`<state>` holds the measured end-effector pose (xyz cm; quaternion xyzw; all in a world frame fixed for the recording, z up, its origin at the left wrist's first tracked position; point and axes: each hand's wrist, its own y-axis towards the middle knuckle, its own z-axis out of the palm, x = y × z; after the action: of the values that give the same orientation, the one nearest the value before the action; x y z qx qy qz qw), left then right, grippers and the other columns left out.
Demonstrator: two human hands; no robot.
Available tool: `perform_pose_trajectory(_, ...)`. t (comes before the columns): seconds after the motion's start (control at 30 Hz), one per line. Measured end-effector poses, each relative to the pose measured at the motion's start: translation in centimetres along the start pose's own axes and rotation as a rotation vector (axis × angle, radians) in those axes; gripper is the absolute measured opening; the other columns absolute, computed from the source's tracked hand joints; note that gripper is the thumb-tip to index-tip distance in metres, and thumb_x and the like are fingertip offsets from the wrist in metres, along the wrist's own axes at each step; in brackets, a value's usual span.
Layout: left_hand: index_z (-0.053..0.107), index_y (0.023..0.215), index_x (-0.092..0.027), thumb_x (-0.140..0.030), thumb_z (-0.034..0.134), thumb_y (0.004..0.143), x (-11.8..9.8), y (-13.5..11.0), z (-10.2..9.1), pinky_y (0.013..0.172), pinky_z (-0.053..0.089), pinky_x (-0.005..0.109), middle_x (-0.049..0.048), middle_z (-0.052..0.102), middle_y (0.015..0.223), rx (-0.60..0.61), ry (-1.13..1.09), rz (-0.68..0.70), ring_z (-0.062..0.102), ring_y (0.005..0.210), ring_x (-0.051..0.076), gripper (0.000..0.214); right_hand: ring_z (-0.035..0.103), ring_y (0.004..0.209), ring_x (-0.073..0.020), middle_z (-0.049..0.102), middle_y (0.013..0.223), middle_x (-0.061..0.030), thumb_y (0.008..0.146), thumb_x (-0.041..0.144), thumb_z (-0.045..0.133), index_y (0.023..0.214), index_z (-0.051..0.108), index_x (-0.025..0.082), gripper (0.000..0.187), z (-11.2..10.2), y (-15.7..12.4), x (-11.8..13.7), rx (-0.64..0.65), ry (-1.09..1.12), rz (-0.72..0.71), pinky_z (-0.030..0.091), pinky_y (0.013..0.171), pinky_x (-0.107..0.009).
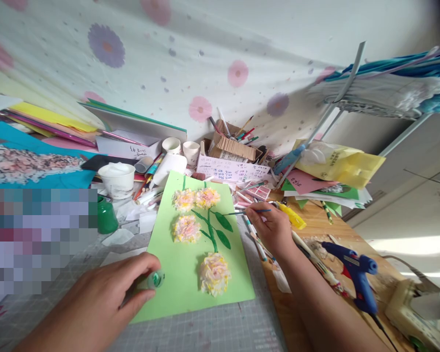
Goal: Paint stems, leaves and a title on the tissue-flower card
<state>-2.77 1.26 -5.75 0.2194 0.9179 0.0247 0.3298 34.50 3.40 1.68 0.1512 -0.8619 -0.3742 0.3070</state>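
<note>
A light green sheet of paper [176, 274] lies on a grey cutting mat [212, 332]. On it are several fluffy pink and yellow paper flowers [186, 228] with painted green stems and leaves [223, 238]. My right hand [273, 227] pinches a thin paintbrush [238, 213], whose tip points at the upper leaf near the sheet's right edge. My left hand [106, 298] is closed round a small green-capped bottle [152, 281] at the sheet's lower left corner.
A blue glue gun [355, 271] lies on the wooden table at the right. A green paint jar [106, 217], a white tub [116, 178], paper cups [181, 146], pens and stacks of coloured paper [333, 171] crowd the back. A wire rack [381, 93] stands at upper right.
</note>
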Motion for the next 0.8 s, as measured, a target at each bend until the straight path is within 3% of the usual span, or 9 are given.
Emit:
perform_pose_trajectory(0.33, 0.074, 0.099, -0.039, -0.039, 0.063, 0.088, 0.1, -0.1, 0.1, 0.069, 0.048, 0.025, -0.0135, 0.084, 0.092, -0.054, -0.004, 0.040, 0.079, 0.076, 0.017, 0.016, 0.063, 0.055, -0.0163, 0.073, 0.065, -0.0006, 0.095, 0.029, 0.067, 0.074, 0.072, 0.024, 0.022, -1.0, 0.1, 0.8, -0.009, 0.098, 0.088, 0.051, 0.063, -0.031)
perform_pose_trajectory(0.47, 0.074, 0.099, -0.039, -0.040, 0.063, 0.087, 0.2, -0.1, 0.2, 0.065, 0.049, 0.023, -0.0135, 0.083, 0.089, -0.076, -0.006, 0.041, 0.078, 0.071, 0.017, 0.016, 0.063, 0.057, -0.0167, 0.073, 0.064, -0.0007, 0.089, 0.032, 0.076, 0.072, 0.075, 0.024, 0.019, -1.0, 0.0, 0.8, -0.031, 0.178, 0.148, 0.050, 0.064, -0.031)
perform_pose_trajectory(0.7, 0.076, 0.099, -0.040, -0.043, 0.070, 0.086, 1.5, -0.2, 0.4, 0.070, 0.058, 0.022, -0.0110, 0.084, 0.090, -0.143, -0.013, 0.100, 0.081, 0.075, 0.019, 0.015, 0.065, 0.053, -0.0164, 0.072, 0.063, 0.0008, 0.093, 0.058, 0.079, 0.082, 0.072, 0.024, 0.036, -0.7, -0.9, 0.2, -0.260, 0.484, 0.401, 0.051, 0.055, -0.028)
perform_pose_trajectory(0.8, 0.076, 0.106, -0.042, -0.047, 0.070, 0.091, 1.8, -0.3, -0.1, 0.075, 0.061, 0.020, -0.0106, 0.085, 0.096, -0.194, -0.009, 0.098, 0.083, 0.083, 0.019, 0.017, 0.067, 0.055, -0.0174, 0.074, 0.066, 0.0005, 0.086, 0.069, 0.082, 0.086, 0.072, 0.025, 0.045, 0.0, -1.0, 0.4, -0.320, 0.646, 0.508, 0.055, 0.055, -0.029)
